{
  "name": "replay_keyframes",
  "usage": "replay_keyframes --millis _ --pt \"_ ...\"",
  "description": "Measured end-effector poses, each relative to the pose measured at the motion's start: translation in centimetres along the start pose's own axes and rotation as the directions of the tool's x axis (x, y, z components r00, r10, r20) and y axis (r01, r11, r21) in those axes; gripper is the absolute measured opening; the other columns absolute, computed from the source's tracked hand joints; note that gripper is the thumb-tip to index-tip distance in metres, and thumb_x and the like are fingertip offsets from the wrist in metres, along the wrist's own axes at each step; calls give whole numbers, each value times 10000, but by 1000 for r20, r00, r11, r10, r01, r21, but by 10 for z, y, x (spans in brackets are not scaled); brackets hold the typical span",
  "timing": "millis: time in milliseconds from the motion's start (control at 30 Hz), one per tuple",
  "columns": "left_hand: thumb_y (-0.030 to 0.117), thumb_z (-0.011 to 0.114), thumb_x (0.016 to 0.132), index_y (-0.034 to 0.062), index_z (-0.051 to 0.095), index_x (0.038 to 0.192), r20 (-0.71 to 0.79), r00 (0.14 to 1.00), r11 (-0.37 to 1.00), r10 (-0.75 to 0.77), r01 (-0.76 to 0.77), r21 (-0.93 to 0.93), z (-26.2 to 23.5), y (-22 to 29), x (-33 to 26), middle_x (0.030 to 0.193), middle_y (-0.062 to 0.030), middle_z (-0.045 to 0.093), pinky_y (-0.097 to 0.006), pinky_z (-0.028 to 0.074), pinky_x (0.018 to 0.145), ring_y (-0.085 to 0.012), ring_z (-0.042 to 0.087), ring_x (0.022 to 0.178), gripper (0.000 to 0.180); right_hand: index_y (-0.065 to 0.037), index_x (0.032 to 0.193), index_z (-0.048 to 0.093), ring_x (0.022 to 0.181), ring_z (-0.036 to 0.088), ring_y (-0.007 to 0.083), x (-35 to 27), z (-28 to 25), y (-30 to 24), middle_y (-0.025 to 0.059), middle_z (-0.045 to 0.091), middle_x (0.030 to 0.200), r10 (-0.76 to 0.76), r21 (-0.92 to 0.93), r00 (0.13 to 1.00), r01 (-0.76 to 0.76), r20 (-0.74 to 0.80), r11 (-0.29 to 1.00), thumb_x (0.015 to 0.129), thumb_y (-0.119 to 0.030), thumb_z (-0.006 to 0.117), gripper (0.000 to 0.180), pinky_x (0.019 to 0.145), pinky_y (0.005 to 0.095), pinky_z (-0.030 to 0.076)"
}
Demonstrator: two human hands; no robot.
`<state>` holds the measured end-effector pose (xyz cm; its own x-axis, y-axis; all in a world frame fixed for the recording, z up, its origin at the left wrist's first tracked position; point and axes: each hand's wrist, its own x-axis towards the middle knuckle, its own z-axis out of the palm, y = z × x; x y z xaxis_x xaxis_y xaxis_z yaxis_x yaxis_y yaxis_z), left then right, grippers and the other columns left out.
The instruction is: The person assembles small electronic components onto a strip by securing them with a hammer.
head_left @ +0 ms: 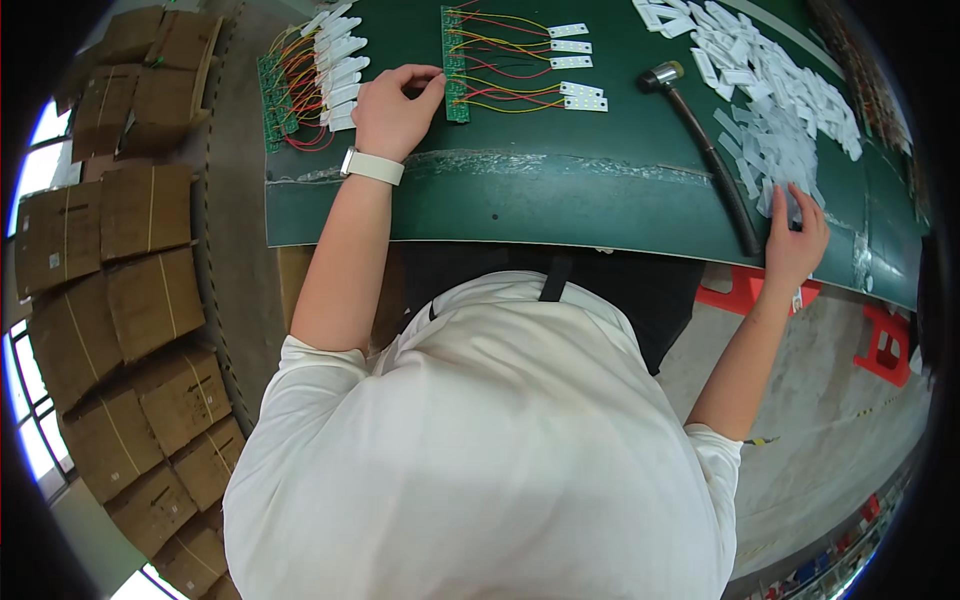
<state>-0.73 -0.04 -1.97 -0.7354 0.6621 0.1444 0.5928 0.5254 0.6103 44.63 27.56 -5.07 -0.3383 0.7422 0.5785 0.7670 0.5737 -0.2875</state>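
Note:
My left hand (395,108) rests on the table with thumb and forefinger pinched together at the left edge of a long green circuit board (457,65). Red and yellow wires (515,92) run from that board to several small white LED boards (583,97) on its right. At the right, my right hand (797,240) reaches to the near end of a pile of translucent plastic strips (766,140). Its thumb and fingers are apart, tips touching the strips; nothing shows gripped between them.
Another wired green board (273,100), its white pieces (340,70) bunched together, lies left of my left hand. A hammer (705,145) lies between the boards and a heap of white plastic pieces (755,55). Cartons (150,300) are stacked left; red stools (885,345) stand right.

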Motion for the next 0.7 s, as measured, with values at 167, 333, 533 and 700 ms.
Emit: replay_keyframes --millis 167,333,533,700 --pt "212 751 919 82 772 1158 -49 989 984 137 -130 121 -13 7 -17 941 -59 748 -316 518 800 -158 678 837 273 -139 1094 795 1111 649 273 -1 0 -7 49 741 1159 18 11 999 -18 29 1000 899 -317 805 264 978 387 494" --pt "190 778 870 127 787 1096 -89 950 924 301 -267 273 -26 39 -28 933 -26 718 -350 496 839 -203 641 867 234 -130 1111 791 1115 658 260 -1 -5 -9 50 741 1184 2 43 999 -4 48 999 926 -293 783 247 982 379 499" --pt "215 843 801 133 774 945 80 882 811 464 -459 363 -24 54 -24 963 -21 640 -382 494 876 -262 577 986 179 -120 1133 778 1120 658 267 1 -6 -11 51 740 1191 -26 68 998 22 63 997 928 -262 780 250 983 382 499" --pt "160 833 759 117 753 892 210 824 742 525 -565 361 -25 46 -14 1009 -31 623 -397 508 899 -275 573 1008 161 -119 1132 776 1130 655 273 -2 -5 -14 54 741 1190 -13 85 997 6 76 996 920 -248 785 248 999 382 491"
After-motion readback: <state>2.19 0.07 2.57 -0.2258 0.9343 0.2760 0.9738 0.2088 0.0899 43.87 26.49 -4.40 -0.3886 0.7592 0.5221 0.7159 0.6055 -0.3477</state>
